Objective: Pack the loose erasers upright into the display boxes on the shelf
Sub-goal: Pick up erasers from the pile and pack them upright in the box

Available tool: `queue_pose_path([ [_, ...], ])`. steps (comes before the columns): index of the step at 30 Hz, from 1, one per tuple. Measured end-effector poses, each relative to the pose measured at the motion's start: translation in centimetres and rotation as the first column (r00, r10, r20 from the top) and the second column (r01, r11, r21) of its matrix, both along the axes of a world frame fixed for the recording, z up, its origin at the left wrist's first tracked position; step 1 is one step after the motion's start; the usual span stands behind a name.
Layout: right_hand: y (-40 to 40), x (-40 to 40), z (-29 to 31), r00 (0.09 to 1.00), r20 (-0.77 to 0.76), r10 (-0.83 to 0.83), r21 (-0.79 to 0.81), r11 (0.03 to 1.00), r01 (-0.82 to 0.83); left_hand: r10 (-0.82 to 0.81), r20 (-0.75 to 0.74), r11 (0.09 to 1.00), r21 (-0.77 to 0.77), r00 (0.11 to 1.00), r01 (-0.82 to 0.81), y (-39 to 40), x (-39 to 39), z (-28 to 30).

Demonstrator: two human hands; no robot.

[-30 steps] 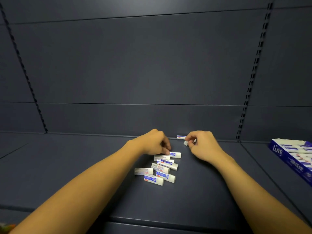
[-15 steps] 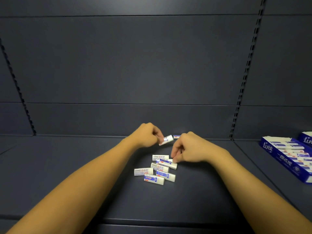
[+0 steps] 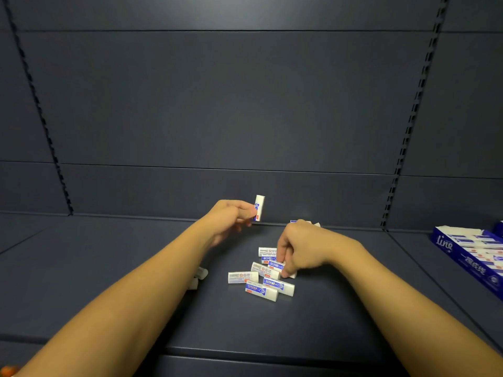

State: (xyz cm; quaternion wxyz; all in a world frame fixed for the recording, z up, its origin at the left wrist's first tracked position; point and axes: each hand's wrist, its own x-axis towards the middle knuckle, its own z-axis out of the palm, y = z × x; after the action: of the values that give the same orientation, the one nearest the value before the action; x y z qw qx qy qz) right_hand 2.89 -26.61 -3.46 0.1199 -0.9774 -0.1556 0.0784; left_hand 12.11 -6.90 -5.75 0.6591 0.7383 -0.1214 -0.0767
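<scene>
We see the left hand [image 3: 231, 219] pinching one eraser [image 3: 259, 207] upright above the shelf [image 3: 109, 262]. The right hand [image 3: 302, 247] curls onto the loose erasers [image 3: 262, 276], gripping one; the display box [image 3: 471, 251] sits far right

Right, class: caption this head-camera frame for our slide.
Left hand lifts one white blue-labelled eraser upright; right hand grips another in the loose pile.

Dim overhead light, soft shadows, bowed wide-angle edges, perhaps slight blur.
</scene>
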Motion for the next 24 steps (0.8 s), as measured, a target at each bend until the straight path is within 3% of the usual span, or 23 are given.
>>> queue_pose_path([
  [7,-0.7,-0.2,0.3,0.999,-0.026,-0.027,-0.017,0.999,0.027,-0.052,-0.116,0.974,-0.224,0.992,0.025,-0.8,0.1,0.3],
  [14,-3.2,-0.1,1.3,0.994,-0.064,-0.092,0.23,0.968,0.105,-0.153,-0.175,0.943,-0.322,0.973,0.09,-1.6,0.2,0.7],
  [19,-5.1,-0.2,0.8,0.985,-0.111,-0.131,0.516,0.84,0.17,-0.206,-0.154,0.932,-0.332,0.966,0.146,-2.5,0.3,1.3],
  [24,-6.4,-1.2,-0.2,0.971,-0.155,-0.179,0.68,0.694,0.237,-0.25,-0.125,0.921,-0.335,0.96,0.197,-4.3,-0.2,1.8],
])
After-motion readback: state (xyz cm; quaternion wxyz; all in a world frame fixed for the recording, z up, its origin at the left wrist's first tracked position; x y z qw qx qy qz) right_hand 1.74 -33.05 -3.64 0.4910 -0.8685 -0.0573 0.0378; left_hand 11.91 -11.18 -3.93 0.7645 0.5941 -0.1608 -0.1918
